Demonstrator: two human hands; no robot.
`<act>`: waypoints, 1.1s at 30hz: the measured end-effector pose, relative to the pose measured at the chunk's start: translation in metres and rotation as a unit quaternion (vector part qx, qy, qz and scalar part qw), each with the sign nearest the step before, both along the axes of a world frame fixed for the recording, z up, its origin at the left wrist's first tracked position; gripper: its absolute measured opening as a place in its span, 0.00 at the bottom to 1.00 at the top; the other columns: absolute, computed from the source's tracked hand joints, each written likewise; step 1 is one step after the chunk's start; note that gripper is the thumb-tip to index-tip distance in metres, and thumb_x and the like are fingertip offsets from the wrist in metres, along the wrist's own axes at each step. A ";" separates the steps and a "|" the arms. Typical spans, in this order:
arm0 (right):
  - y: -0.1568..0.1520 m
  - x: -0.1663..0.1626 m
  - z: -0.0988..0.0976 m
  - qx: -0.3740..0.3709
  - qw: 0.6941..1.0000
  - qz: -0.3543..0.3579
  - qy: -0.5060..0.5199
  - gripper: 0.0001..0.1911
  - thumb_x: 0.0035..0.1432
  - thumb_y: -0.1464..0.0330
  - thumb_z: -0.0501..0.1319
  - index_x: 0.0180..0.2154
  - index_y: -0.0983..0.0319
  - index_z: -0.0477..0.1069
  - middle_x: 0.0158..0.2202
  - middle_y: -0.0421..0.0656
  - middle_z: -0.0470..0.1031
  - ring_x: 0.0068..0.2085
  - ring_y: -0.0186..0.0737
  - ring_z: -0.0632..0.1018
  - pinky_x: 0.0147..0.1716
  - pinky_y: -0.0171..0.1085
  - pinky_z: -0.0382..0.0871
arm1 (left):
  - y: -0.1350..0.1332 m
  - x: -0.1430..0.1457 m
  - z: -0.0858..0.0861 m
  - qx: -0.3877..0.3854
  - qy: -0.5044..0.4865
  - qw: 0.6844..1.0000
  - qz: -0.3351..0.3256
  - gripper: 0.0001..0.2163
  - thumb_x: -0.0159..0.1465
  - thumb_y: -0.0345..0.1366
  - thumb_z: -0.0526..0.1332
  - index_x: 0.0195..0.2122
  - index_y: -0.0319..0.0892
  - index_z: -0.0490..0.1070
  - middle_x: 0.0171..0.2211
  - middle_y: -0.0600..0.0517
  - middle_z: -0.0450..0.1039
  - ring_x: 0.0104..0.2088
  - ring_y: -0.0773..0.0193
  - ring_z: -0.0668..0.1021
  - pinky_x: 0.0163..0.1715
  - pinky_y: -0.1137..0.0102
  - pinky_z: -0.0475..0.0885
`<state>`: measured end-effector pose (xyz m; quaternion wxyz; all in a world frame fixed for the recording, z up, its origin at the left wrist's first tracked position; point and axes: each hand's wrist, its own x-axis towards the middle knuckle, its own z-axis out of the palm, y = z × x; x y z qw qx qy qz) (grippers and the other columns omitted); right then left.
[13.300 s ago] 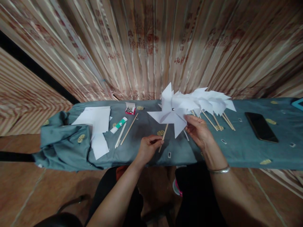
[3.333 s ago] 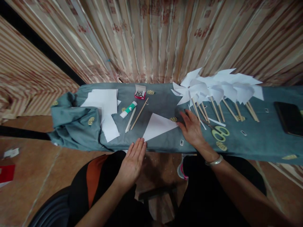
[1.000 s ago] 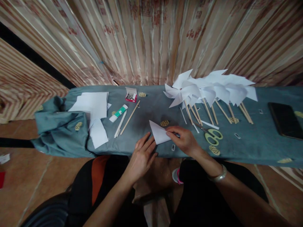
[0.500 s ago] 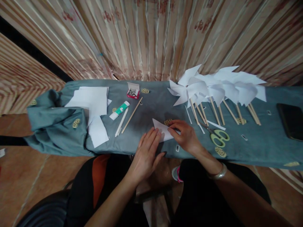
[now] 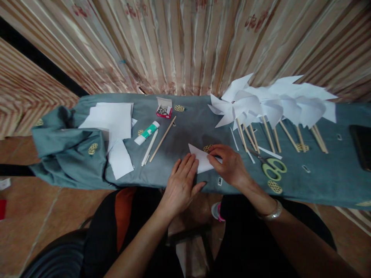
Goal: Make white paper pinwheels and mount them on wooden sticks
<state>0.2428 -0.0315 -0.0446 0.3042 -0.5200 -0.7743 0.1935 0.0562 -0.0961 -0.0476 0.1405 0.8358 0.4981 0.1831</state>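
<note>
A small piece of folded white paper (image 5: 202, 159) lies near the front edge of the cloth-covered table, one pointed corner facing away from me. My left hand (image 5: 182, 184) rests on its left side, fingers stretched out flat and the thumb held apart. At the paper's upper right edge, my right hand (image 5: 230, 165) has its thumb and fingertips pinched together on the fold. Part of the paper is hidden beneath both hands. To the right of my right hand lie green-handled scissors (image 5: 274, 168), beside thin white paper strips (image 5: 270, 153).
Several white paper pinwheels (image 5: 246, 102) on wooden sticks lie at the back right. Left of the hands are a wooden stick (image 5: 163, 139), a white pen (image 5: 150, 147), a glue tube (image 5: 147, 133), a box of metal pins (image 5: 164, 111) and paper sheets (image 5: 116, 119). A dark phone-like object (image 5: 361, 144) sits far right.
The view has shifted slightly, so things on the right appear farther right. Both hands stay on the folded paper in nearly the same pose.
</note>
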 end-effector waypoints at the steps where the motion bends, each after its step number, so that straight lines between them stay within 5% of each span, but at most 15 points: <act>1: 0.000 0.000 0.000 0.004 1.000 0.000 -0.002 0.08 0.57 0.71 0.57 0.29 0.61 0.74 0.37 0.47 0.79 0.41 0.45 0.78 0.45 0.46 0.72 | 0.000 0.000 0.000 0.001 0.001 1.000 0.001 0.26 0.66 0.45 0.55 0.62 0.36 0.56 0.64 0.36 0.59 0.66 0.49 0.59 0.62 0.49 0.59; 16: 0.000 -0.002 0.001 0.035 0.997 -0.003 -0.068 0.08 0.59 0.71 0.56 0.31 0.60 0.73 0.37 0.47 0.78 0.41 0.47 0.77 0.46 0.47 0.69 | 0.001 0.003 0.000 0.015 0.028 0.999 0.003 0.26 0.66 0.45 0.55 0.61 0.34 0.57 0.63 0.35 0.60 0.65 0.48 0.60 0.61 0.49 0.59; 23: -0.019 -0.008 0.004 0.072 0.989 -0.021 -0.128 0.24 0.56 0.61 0.61 0.53 0.63 0.66 0.58 0.54 0.66 0.58 0.57 0.67 0.56 0.55 0.61 | 0.001 0.003 -0.004 0.024 0.035 0.999 0.000 0.29 0.65 0.46 0.56 0.62 0.33 0.56 0.63 0.34 0.59 0.65 0.47 0.60 0.61 0.49 0.58; 29: -0.027 -0.015 0.000 0.064 0.991 -0.012 -0.115 0.26 0.53 0.60 0.63 0.52 0.64 0.66 0.60 0.56 0.63 0.61 0.59 0.62 0.59 0.57 0.55 | 0.001 0.003 -0.004 0.024 0.036 0.999 0.002 0.28 0.66 0.46 0.56 0.62 0.35 0.57 0.63 0.36 0.60 0.65 0.46 0.61 0.61 0.48 0.58; 33: -0.028 -0.013 0.005 0.060 0.994 -0.019 -0.086 0.18 0.56 0.63 0.61 0.48 0.62 0.70 0.60 0.53 0.64 0.62 0.57 0.63 0.59 0.56 0.55 | 0.003 0.000 0.001 0.015 0.020 1.000 0.001 0.28 0.64 0.46 0.58 0.61 0.36 0.59 0.62 0.37 0.62 0.64 0.46 0.61 0.60 0.49 0.60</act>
